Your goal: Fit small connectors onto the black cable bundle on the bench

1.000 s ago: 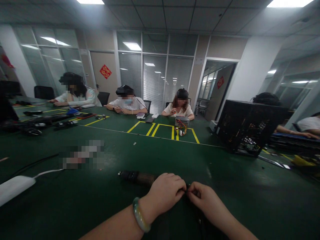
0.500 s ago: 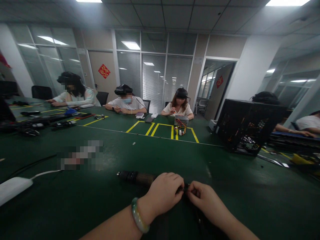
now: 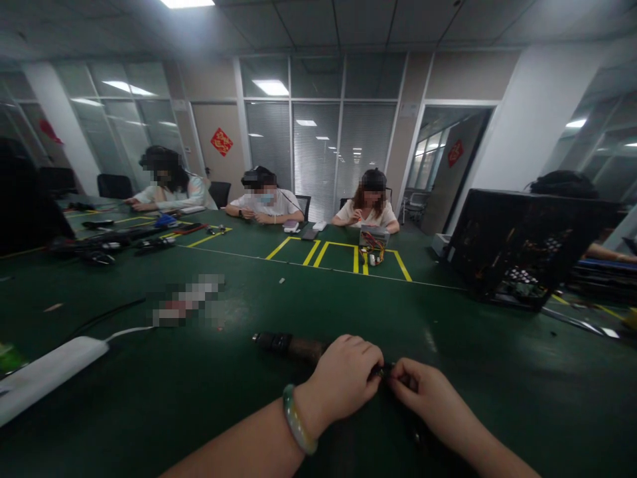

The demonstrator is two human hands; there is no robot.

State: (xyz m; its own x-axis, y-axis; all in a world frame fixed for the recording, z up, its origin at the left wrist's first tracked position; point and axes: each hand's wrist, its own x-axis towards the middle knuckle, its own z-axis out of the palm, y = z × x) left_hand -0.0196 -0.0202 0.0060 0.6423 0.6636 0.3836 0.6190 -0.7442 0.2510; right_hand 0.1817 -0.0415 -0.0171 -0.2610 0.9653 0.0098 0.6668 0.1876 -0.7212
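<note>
A dark, tube-shaped electric screwdriver (image 3: 301,348) lies on the green table, its narrow metal tip pointing left. My left hand (image 3: 346,375), with a jade-like bangle (image 3: 298,419) at the wrist, is closed around its rear part and covers it. Close beside it, my right hand (image 3: 423,385) pinches a small black piece against the tool's rear end, apparently the end of a black cable (image 3: 415,431) that hangs below. The fingers hide the exact joint, so I cannot tell whether the two parts are engaged.
A white power strip (image 3: 54,375) lies at left. A black computer case (image 3: 527,252) stands at right. Across the green table (image 3: 239,398), several people sit, one behind a power supply (image 3: 374,236) with coloured wires. Dark cables and parts (image 3: 109,242) lie far left.
The view has turned slightly left, so everything appears shifted right. Both hands keep nearly the same grip at the screwdriver's rear end.
</note>
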